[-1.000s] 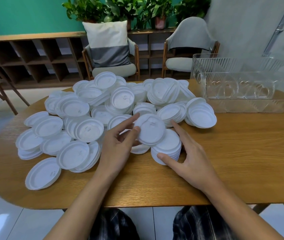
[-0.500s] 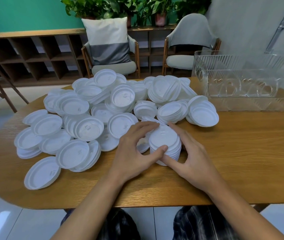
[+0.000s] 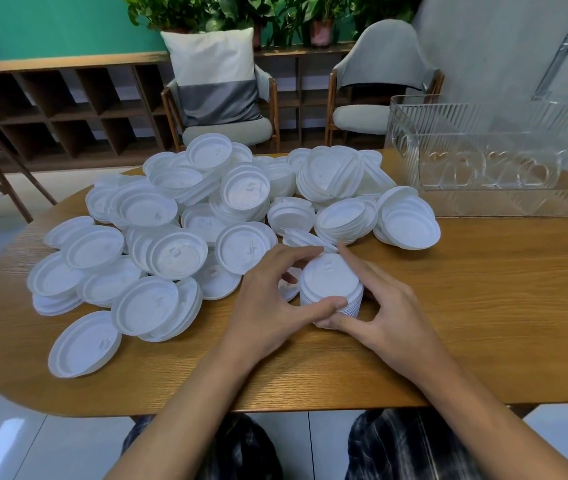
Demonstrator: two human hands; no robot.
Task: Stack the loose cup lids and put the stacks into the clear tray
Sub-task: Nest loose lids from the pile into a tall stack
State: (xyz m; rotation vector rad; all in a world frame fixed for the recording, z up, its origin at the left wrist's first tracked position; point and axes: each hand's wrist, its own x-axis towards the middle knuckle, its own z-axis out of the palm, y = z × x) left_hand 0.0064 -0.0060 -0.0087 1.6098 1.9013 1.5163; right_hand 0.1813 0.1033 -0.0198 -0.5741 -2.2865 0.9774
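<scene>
Here the left hand and right hand clamp their fingers round the stack from either side, thumbs meeting in front, likely to square it. It stands on the table beside the loose lids, well apart from the tray.

Wooden table; behind it two chairs, a cushion, shelving, seemingly potted plants.

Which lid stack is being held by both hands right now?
The upright stack near the table's front edge, gripped by the left hand and right hand; the other lids lie loose, ungripped.
</scene>
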